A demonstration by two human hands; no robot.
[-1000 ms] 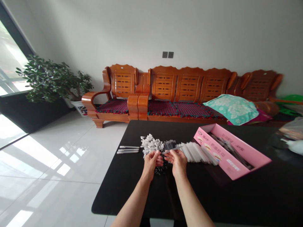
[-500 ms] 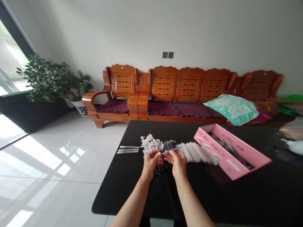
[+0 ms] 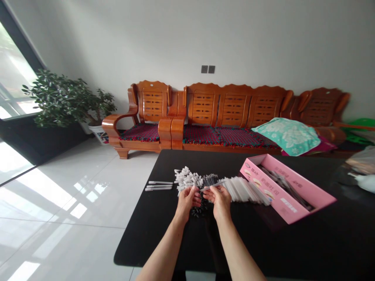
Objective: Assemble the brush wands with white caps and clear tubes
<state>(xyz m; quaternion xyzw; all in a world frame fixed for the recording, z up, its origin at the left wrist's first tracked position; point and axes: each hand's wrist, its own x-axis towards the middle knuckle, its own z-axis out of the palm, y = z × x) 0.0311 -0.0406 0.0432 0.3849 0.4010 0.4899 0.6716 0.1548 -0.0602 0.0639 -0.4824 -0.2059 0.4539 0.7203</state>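
My right hand (image 3: 221, 201) is closed around a slim, pale pen barrel (image 3: 216, 184), which slants up to the right. My left hand (image 3: 186, 201) is beside the barrel's left end, thumb and fingers curled together; whatever small thing they pinch is hidden. Just beyond the hands lie a heap of white pen caps (image 3: 187, 177), a bunch of dark, thin refills (image 3: 210, 179) and a row of translucent barrels (image 3: 241, 189). Small black pieces (image 3: 198, 210) are scattered below my fingers. Several capped pens (image 3: 159, 185) lie side by side to the left.
A pink box (image 3: 288, 189) with dark, thin items stands on the right of the black table (image 3: 140, 242). Plastic bags (image 3: 363, 162) are at the far right. A wooden sofa (image 3: 234, 105) lines the wall, with a potted plant (image 3: 64, 99) at left.
The fingers of my left hand have loosened and shifted slightly at the barrel's left end. My right hand and the barrel stay nearly where they were.
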